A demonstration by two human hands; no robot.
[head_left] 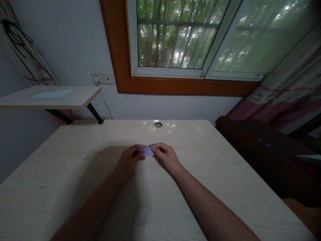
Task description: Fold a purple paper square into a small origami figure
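A small purple piece of paper is held between my two hands, a little above or on the pale wooden desk. My left hand pinches its left end, thumb in front and fingers behind. At the right end, my right hand grips it between thumb and fingertips. The paper looks like a narrow strip; whether it is folded I cannot tell. Fingers cover both of its ends.
A raised shelf on black legs stands at the desk's back left, with a pale sheet on it. Near the back edge is a round cable hole. Dark wooden furniture adjoins the right side. A window is behind.
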